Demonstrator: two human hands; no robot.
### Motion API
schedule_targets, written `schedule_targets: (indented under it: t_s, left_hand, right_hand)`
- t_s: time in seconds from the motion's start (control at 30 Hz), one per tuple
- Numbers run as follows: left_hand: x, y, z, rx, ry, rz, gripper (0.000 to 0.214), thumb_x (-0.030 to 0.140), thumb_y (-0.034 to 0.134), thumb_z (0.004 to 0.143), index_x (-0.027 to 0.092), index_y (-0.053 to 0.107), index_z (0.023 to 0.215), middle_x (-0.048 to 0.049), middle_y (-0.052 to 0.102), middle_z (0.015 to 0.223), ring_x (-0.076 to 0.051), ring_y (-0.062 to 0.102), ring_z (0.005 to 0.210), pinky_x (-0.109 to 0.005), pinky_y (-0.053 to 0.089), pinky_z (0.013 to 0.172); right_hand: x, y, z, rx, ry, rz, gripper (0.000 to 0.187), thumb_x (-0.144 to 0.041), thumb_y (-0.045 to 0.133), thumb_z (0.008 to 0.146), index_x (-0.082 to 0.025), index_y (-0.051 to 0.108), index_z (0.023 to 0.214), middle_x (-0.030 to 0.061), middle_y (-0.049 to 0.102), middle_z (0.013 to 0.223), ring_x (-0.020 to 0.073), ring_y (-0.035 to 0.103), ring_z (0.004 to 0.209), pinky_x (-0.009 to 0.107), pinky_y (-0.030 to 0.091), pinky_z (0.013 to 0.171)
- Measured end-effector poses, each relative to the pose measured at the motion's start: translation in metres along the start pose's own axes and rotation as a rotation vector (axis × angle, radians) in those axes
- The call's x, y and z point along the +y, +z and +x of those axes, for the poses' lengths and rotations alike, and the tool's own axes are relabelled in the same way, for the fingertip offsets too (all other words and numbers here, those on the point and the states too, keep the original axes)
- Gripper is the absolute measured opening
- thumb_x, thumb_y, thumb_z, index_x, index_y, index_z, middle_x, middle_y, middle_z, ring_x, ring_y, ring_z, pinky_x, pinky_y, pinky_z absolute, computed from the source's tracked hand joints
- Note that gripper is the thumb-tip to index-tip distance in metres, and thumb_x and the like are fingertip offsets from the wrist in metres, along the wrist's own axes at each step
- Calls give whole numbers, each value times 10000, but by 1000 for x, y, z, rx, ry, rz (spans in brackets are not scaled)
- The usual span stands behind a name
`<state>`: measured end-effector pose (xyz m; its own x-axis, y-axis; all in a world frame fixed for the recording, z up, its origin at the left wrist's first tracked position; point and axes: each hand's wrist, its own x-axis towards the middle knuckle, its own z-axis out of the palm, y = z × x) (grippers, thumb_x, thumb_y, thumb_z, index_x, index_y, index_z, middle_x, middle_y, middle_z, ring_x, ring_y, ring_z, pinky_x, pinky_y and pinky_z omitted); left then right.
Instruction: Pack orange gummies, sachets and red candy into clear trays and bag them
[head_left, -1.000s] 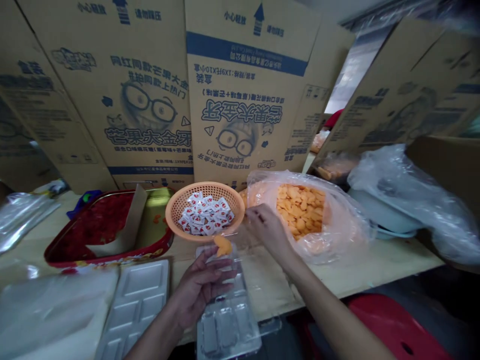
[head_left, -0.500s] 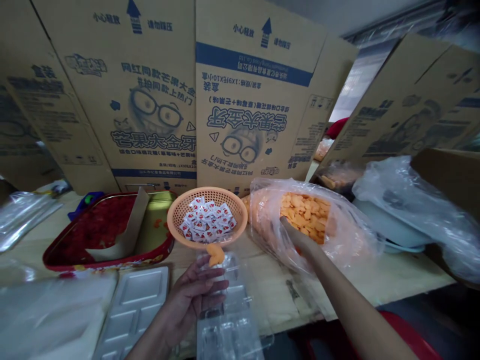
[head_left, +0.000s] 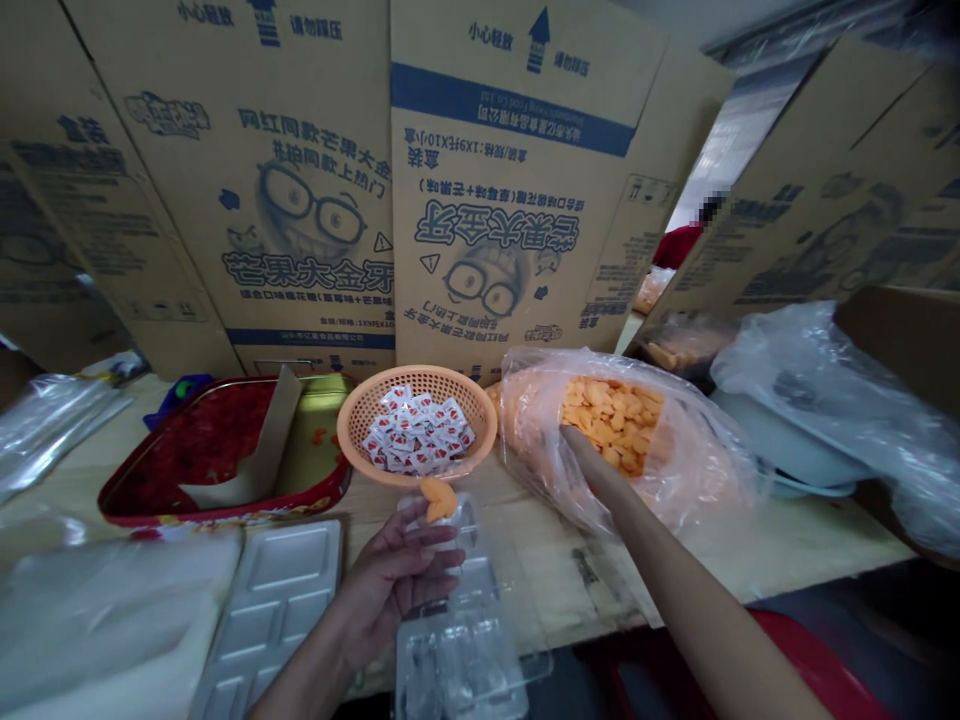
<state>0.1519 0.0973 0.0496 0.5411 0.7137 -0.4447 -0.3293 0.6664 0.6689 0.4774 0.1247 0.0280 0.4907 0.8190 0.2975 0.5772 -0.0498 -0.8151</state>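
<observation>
Head view: left hand (head_left: 390, 582) is curled, its fingers (head_left: 424, 540) gripping one orange gummy piece (head_left: 439, 499) just below an orange plastic basket (head_left: 375, 440) of white sachets (head_left: 416, 432), above a clear plastic tray (head_left: 457, 640). Right hand (head_left: 592, 472) reaches into a clear plastic bag (head_left: 697, 470), fingertips (head_left: 570, 437) together beside the loose orange gummies (head_left: 611, 425); whether they grasp any cannot be told.

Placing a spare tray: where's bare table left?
Bare tabletop runs in front of the plastic bag of orange pieces, right of the right forearm. Crowded centre-left: orange mesh basket, red tin tray, white compartment tray, clear plastic tray.
</observation>
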Motion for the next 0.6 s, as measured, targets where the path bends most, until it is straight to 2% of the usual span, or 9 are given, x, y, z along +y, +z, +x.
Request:
schedule_targets:
  t_s: [0.1, 0.2, 0.27, 0.33, 0.43, 0.5, 0.6]
  left_hand:
    - [2, -4, -2, 9, 17, -8, 590, -2, 604, 681, 180, 393, 1201, -107, 642, 1079, -252, 661, 877, -387, 548, 733]
    - [4, -10, -4, 6, 37, -7, 583, 13, 609, 692, 179, 391, 1207, -111, 636, 1099, -254, 656, 897, -409, 537, 779]
    - [5, -13, -6, 4, 48, -2, 586, 22, 616, 695, 180, 390, 1212, -114, 635, 1104, -253, 655, 902, -406, 534, 785]
    - [7, -15, -8, 11, 57, 1, 587, 24, 625, 689, 176, 397, 1208, -117, 633, 1106, -255, 656, 900, -394, 538, 771]
    - [9, -18, -12, 1, 75, -25, 581, 27, 630, 680, 171, 408, 1197, -124, 625, 1119, -268, 652, 908, -412, 533, 775]
    - [11, -22, -15, -14, 99, -54, 576, 22, 628, 671, 171, 422, 1187, -124, 624, 1122, -272, 647, 919, -425, 525, 791]
    - [14, -32, -22, -39, 136, -78, 569, 21, 630, 661, 178, 442, 1174, -115, 634, 1101, -274, 644, 927, -411, 524, 787]
  right_hand:
    - [-3, -4, 11, 180, 90, 80, 285, -473, 465, 727, -203, 551, 696, 23, 562, 619, 205, 550, 665, 313, 446, 573]
    - [-16, -15, 19, 348, 136, 151, 290, -485, 473, 685, -196, 491, 696, 1, 511, 625, 155, 502, 604, 272, 409, 540]
    - [-35, -21, 17, 374, 148, 271, 311, -497, 499, 659, -194, 489, 729, -14, 506, 653, 124, 479, 575, 242, 383, 518]
    - [-61, -18, 7, 226, 176, 437, 340, -493, 585, 611, -187, 520, 745, -17, 527, 669, 106, 471, 558, 223, 356, 500]
    - [-104, 4, -18, -131, 191, 511, 341, -459, 678, 585, -169, 569, 726, -12, 550, 648, 93, 445, 527, 218, 328, 484]
    - [-126, 26, -35, -220, 81, 418, 296, -440, 670, 640, -169, 586, 723, -10, 554, 638, 100, 447, 542, 225, 340, 499]
    - [-146, 60, -52, -291, -207, 294, 197, -384, 608, 754, -192, 607, 797, 4, 591, 733, 132, 519, 679, 247, 405, 601]
